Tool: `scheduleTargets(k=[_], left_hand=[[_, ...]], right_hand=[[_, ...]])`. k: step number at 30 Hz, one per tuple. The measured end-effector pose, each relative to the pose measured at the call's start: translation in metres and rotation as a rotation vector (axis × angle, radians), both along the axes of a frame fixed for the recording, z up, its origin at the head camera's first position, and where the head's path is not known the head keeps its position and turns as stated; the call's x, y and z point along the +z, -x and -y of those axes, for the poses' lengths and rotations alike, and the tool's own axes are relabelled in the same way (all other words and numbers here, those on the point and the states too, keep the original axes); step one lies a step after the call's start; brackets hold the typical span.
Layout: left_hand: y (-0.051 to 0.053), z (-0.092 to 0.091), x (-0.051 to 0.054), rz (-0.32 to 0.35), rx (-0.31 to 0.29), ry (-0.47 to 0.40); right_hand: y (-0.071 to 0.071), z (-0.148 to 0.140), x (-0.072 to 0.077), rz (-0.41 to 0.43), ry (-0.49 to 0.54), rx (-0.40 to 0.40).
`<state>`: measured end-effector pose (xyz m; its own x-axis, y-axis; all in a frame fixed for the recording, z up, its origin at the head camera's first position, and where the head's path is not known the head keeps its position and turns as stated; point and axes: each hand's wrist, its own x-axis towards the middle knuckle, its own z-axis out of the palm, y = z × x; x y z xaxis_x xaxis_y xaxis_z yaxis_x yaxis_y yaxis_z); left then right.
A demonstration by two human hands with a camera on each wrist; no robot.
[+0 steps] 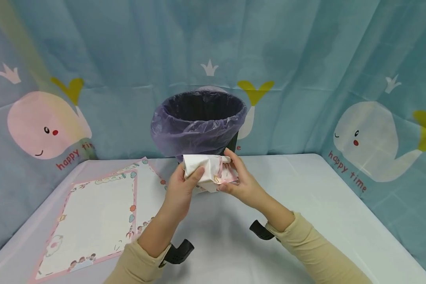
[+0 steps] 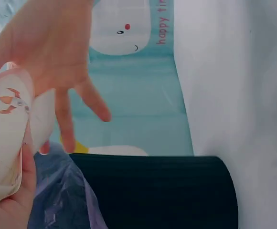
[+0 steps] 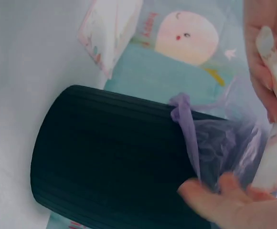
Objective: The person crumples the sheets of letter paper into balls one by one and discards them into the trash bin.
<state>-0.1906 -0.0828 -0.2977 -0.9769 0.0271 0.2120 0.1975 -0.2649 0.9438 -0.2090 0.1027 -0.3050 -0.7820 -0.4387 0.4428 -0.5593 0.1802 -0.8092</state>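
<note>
A sheet of white paper [image 1: 202,167] with a pink printed border is folded or crumpled into a small bundle, held in front of the bin. My left hand [image 1: 179,193] grips its left side, thumb across the front. At the other end, my right hand [image 1: 247,185] holds the paper between thumb and index finger. In the left wrist view the right hand [image 2: 57,57] has its other fingers spread beside the folded paper [image 2: 5,124]. The left hand [image 3: 265,71] curls round the paper in the right wrist view. Some fingertips are hidden behind it.
A dark bin [image 3: 105,152] with a purple plastic liner [image 1: 198,136] stands at the table's back edge, just beyond the hands. Two flat sheets with pink decorated borders, the nearer sheet [image 1: 96,221] overlapping the farther sheet [image 1: 150,189], lie left. A blue curtain [image 1: 287,47] surrounds the table.
</note>
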Motion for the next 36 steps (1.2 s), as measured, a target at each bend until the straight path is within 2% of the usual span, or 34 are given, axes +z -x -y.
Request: scheduleTargets(k=[2,6,9,12,14,17,20,22,24,26,28,30,31,33,36], left_hand=[[0.001,-0.001,-0.003,-0.003,0.008,-0.014],[0.002,-0.006,-0.01,-0.016,0.061,-0.06],[0.003,-0.013,-0.014,-0.057,0.093,-0.044],[0.003,-0.019,-0.015,-0.139,0.122,0.045],[0.003,-0.022,-0.017,-0.203,0.151,0.106],[0.006,-0.027,-0.021,-0.292,0.243,0.188],[0.012,-0.028,-0.027,-0.416,0.34,0.29],[0.014,-0.025,-0.03,-0.463,0.367,0.368],[0.013,-0.02,-0.031,-0.443,0.323,0.428],[0.01,-0.015,-0.029,-0.384,0.223,0.438],[0.006,-0.011,-0.025,-0.338,0.131,0.479],[0.003,-0.008,-0.021,-0.349,0.063,0.542],[0.002,-0.008,-0.019,-0.357,0.034,0.546],[-0.001,-0.006,-0.016,-0.37,0.017,0.562],[-0.002,-0.003,-0.016,-0.348,-0.023,0.469]], right_hand=[[0.002,-0.002,0.003,0.047,-0.01,0.025],[0.005,-0.002,0.003,0.05,0.015,0.034],[0.005,0.001,0.0,0.127,0.124,0.05],[0.002,0.006,-0.004,0.204,0.262,0.043],[-0.001,0.012,-0.008,0.165,0.327,0.021],[-0.004,0.02,-0.014,0.028,0.365,-0.067],[-0.006,0.026,-0.018,-0.105,0.333,-0.163],[-0.007,0.026,-0.021,-0.159,0.295,-0.2],[-0.008,0.024,-0.021,-0.199,0.268,-0.226],[-0.009,0.02,-0.018,-0.212,0.261,-0.263],[-0.008,0.015,-0.013,-0.189,0.275,-0.314],[-0.008,0.011,-0.008,-0.154,0.274,-0.351],[-0.007,0.009,-0.006,-0.129,0.27,-0.355],[-0.007,0.005,-0.003,-0.094,0.247,-0.319],[-0.007,0.0,-0.002,-0.048,0.22,-0.183]])
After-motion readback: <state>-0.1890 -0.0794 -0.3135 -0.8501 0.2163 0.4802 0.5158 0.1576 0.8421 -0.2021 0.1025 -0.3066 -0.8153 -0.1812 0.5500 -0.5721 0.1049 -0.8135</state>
